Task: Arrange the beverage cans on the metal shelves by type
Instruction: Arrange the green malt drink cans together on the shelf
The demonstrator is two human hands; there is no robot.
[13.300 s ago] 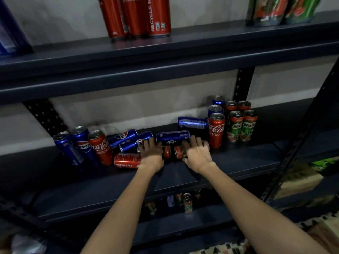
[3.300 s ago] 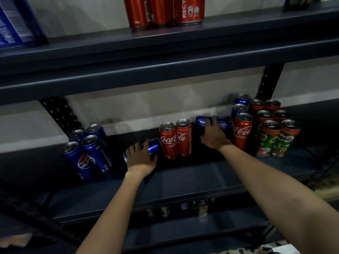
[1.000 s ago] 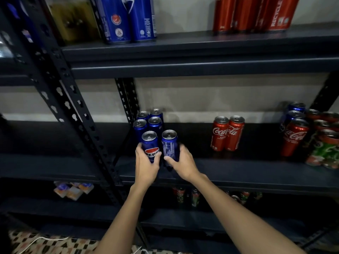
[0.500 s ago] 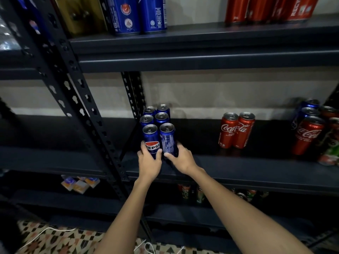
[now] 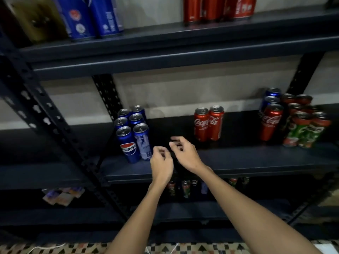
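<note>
My left hand hangs just right of the Pepsi block with its fingers loosely curled on nothing, and my right hand floats beside it, fingers relaxed and a little spread, also empty — neither one touches a can. Both sit above the front lip of the middle shelf. The six blue cans stand upright in a tight two-wide stack at the shelf's left end, so that group looks settled to me. Further right, well apart, two Coca-Cola cans stand side by side, and beyond them a third red can stands against the Milo cans, with two blue cans tucked behind it. As I judge it, the step in hand is to reach right for those strays. To do it well I should lift the lone red can straight up rather than drag it — it is close enough to the green cans that a sideways pull could topple one — and set it touching the red pair. The two blue ones at the back need a reach over the front cans; I should take each around its body, one at a time, and carry them to the Pepsi block.
</note>
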